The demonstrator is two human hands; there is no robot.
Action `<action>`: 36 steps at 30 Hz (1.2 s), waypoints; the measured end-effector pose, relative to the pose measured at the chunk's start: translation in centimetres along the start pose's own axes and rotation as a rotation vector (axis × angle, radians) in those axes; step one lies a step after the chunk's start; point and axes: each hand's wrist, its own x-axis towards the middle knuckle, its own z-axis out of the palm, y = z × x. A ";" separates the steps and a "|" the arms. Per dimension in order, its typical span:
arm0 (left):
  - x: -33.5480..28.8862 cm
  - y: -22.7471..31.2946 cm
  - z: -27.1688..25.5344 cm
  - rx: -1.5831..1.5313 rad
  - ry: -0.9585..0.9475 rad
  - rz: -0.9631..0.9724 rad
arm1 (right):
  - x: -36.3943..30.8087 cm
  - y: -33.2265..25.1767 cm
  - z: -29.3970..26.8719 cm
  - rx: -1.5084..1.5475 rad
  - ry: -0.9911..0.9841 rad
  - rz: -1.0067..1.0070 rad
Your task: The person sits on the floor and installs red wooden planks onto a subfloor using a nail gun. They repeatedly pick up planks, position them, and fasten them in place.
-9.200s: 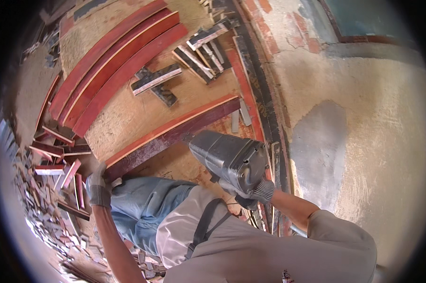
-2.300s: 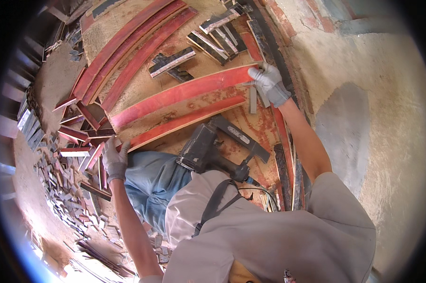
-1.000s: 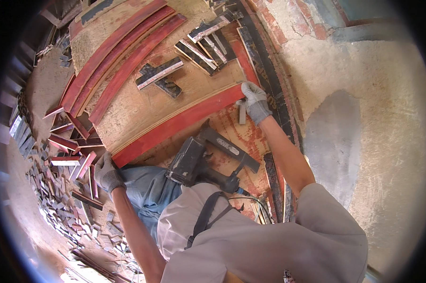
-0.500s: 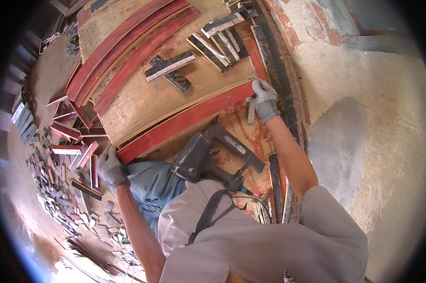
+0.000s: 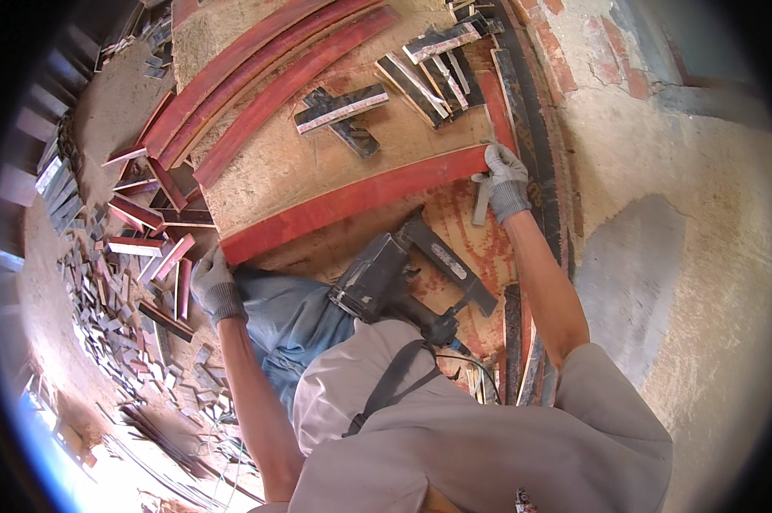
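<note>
A long red-faced wooden strip (image 5: 360,199) stretches across the plywood in front of me, and I grip it at both ends. My left hand (image 5: 215,284), in a grey knit glove, is closed round its left end at the board's edge. On the far right end, my right hand (image 5: 506,181), also gloved, pinches the strip's tip. A small pale block (image 5: 481,203) shows just below the right-hand fingers; whether they touch it is hard to tell. Between my arms and close to my body lies a black nail gun (image 5: 403,278) with a hose at its handle.
Several more red strips (image 5: 258,77) lie at the far left of the plywood (image 5: 266,184). Crossed black blocks (image 5: 343,115) and a pile of dark offcuts (image 5: 441,64) sit beyond the strip. Scrap wood (image 5: 121,316) litters the floor at left; a rough wall (image 5: 634,154) stands right.
The red strip has turned slightly, showing more of its face, and the dark gap along its far edge no longer shows. Both hands keep hold. The whole view has shifted a little.
</note>
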 end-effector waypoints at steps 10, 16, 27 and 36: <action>-1.8 0.2 -0.2 0.248 -0.006 0.178 | -2.5 -0.1 2.1 -0.177 0.096 -0.025; -1.0 0.2 -0.9 0.199 -0.015 0.119 | -3.1 1.1 1.2 -0.244 0.062 -0.091; -0.5 0.9 -1.8 0.171 0.058 -0.041 | -4.1 0.8 1.2 -0.290 0.029 -0.038; 0.0 -0.2 -2.3 0.115 0.074 -0.041 | -3.6 0.5 1.4 -0.318 0.068 -0.015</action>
